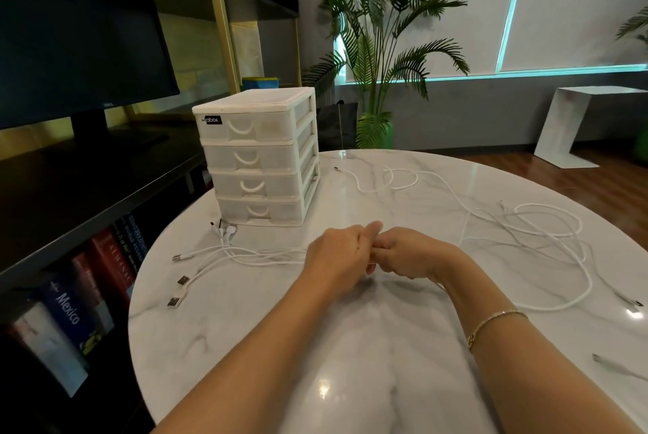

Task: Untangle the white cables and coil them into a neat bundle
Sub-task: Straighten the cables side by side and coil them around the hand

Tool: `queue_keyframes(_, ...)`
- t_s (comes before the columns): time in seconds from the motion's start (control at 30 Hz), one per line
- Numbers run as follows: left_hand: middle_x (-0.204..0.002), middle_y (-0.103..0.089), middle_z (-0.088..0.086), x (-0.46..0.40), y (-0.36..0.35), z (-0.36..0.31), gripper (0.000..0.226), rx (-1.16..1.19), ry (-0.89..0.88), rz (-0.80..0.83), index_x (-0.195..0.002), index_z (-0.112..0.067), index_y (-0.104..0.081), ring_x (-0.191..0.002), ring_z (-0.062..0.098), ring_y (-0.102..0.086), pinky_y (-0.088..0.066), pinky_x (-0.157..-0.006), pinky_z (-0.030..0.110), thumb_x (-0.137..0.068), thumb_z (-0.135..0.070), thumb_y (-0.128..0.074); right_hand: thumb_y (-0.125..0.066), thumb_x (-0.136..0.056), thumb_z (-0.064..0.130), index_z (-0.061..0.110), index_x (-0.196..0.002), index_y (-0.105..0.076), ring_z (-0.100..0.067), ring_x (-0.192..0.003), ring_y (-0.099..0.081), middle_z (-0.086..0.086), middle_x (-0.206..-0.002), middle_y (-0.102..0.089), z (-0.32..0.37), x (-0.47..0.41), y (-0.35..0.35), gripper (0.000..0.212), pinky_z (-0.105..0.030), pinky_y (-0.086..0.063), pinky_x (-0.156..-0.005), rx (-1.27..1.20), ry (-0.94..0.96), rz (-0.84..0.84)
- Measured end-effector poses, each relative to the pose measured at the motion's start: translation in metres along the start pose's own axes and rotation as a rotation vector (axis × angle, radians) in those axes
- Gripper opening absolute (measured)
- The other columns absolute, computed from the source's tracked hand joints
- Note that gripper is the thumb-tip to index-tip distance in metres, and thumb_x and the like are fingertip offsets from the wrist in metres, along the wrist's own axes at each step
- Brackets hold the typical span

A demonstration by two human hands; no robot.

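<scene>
The left hand (338,258) and right hand (408,253) were pressed together over the middle of the marble table (350,363), both curled shut; a grip on the white cables (526,240) was suggested, though the strand between the fingers could not be made out. Straightened cable ends with USB plugs (179,281) were spread toward nine o'clock of the hands, loose tangled loops toward two o'clock. A drawer unit (259,156) was seen at eleven o'clock.
</scene>
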State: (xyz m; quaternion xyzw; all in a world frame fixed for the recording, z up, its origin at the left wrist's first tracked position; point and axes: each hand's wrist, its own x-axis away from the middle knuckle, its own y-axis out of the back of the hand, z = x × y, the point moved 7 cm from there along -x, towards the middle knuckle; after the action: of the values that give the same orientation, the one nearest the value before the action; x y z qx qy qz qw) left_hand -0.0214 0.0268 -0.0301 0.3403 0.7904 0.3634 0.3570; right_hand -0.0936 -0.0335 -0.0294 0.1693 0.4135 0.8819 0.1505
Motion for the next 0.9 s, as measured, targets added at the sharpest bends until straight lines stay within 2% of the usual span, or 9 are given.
queue_keyframes(0.1, -0.086, -0.07, 0.004, -0.004, -0.015, 0.001, 0.067, -0.072, 0.018, 0.101, -0.083, -0.015, -0.066, -0.087, 0.024, -0.061, -0.046, -0.082, 0.034, -0.097, -0.055, -0.014, -0.043, -0.097, 0.017, 0.024, -0.061, -0.049, -0.005, -0.061, -0.043, 0.006, -0.066, -0.05, -0.002, 0.0, 0.0, 0.037, -0.016, -0.035, -0.059, 0.042, -0.008, -0.033)
queue_keyframes(0.2, -0.09, -0.07, 0.007, -0.006, -0.014, 0.011, 0.066, -0.074, 0.021, 0.103, -0.08, -0.016, -0.068, -0.09, 0.026, -0.061, -0.044, -0.08, 0.033, -0.099, -0.052, -0.015, -0.049, -0.096, 0.021, 0.02, -0.061, -0.056, -0.009, -0.053, -0.041, 0.006, -0.058, -0.053, -0.003, 0.0, -0.001, 0.036, -0.019, -0.036, -0.056, -0.092, -0.008, -0.014)
queue_keyframes(0.27, -0.095, -0.069, 0.011, -0.009, -0.007, 0.018, 0.067, -0.11, 0.032, 0.064, -0.087, -0.013, -0.07, -0.093, 0.029, -0.06, -0.044, -0.081, 0.036, -0.099, -0.052, -0.017, -0.051, -0.096, 0.023, 0.014, -0.072, -0.06, -0.01, -0.05, -0.041, 0.01, -0.056, -0.057, -0.003, 0.002, 0.0, 0.027, -0.022, -0.037, -0.055, -0.158, -0.001, 0.001)
queue_keyframes(0.37, -0.087, -0.067, 0.011, -0.013, 0.002, 0.028, 0.06, -0.141, 0.038, -0.001, -0.073, -0.015, -0.061, -0.088, 0.029, -0.059, -0.044, -0.077, 0.035, -0.098, -0.054, -0.023, -0.05, -0.094, 0.013, 0.014, -0.093, -0.061, -0.012, -0.053, -0.048, 0.007, -0.067, -0.066, -0.002, 0.002, 0.005, 0.01, -0.024, -0.042, -0.057, -0.155, 0.017, -0.012)
queue_keyframes(0.5, -0.071, -0.062, 0.006, -0.015, 0.016, 0.043, 0.058, -0.031, 0.089, -0.082, -0.064, -0.013, -0.057, -0.075, 0.025, -0.058, -0.041, -0.068, 0.032, -0.096, -0.054, -0.031, -0.05, -0.088, 0.005, 0.009, -0.102, -0.058, -0.012, -0.051, -0.052, 0.003, -0.076, -0.072, -0.01, 0.004, 0.008, 0.016, -0.024, -0.042, -0.055, -0.247, 0.013, -0.029)
queue_keyframes(0.6, -0.071, -0.063, 0.005, -0.016, 0.021, 0.052, 0.055, 0.015, 0.095, -0.104, -0.056, -0.017, -0.049, -0.076, 0.025, -0.058, -0.039, -0.066, 0.03, -0.095, -0.053, -0.034, -0.051, -0.089, 0.006, 0.006, -0.098, -0.062, -0.014, -0.057, -0.054, 0.004, -0.077, -0.071, -0.017, 0.004, 0.01, 0.014, -0.026, -0.044, -0.062, -0.245, -0.014, 0.005)
queue_keyframes(0.73, -0.069, -0.061, -0.001, -0.015, 0.028, 0.066, 0.053, 0.01, 0.137, -0.118, -0.052, -0.022, -0.042, -0.072, 0.021, -0.055, -0.036, -0.064, 0.029, -0.096, -0.051, -0.035, -0.058, -0.081, 0.011, 0.018, -0.071, -0.069, -0.015, -0.064, -0.055, -0.007, -0.075, -0.066, -0.04, 0.009, 0.028, 0.017, -0.035, -0.05, -0.073, 0.052, -0.133, -0.025)
queue_keyframes(0.83, -0.063, -0.056, -0.004, -0.013, 0.028, 0.069, 0.053, -0.011, 0.148, -0.105, -0.051, -0.023, -0.041, -0.07, 0.019, -0.052, -0.034, -0.063, 0.028, -0.096, -0.05, -0.036, -0.061, -0.081, 0.011, 0.02, -0.066, -0.067, -0.011, -0.067, -0.052, 0.0, -0.074, -0.063, -0.053, 0.017, 0.044, 0.018, -0.024, -0.046, -0.064, 0.122, -0.211, -0.098)
queue_keyframes(0.9, -0.071, -0.063, 0.001, -0.014, 0.025, 0.065, 0.053, -0.031, 0.137, -0.1, -0.052, -0.023, -0.043, -0.071, 0.02, -0.054, -0.035, -0.063, 0.028, -0.096, -0.051, -0.034, -0.064, -0.083, 0.014, 0.022, -0.07, -0.068, -0.012, -0.074, -0.053, 0.002, -0.078, -0.063, -0.062, 0.02, 0.057, 0.015, -0.025, -0.048, -0.072, 0.168, -0.259, -0.169)
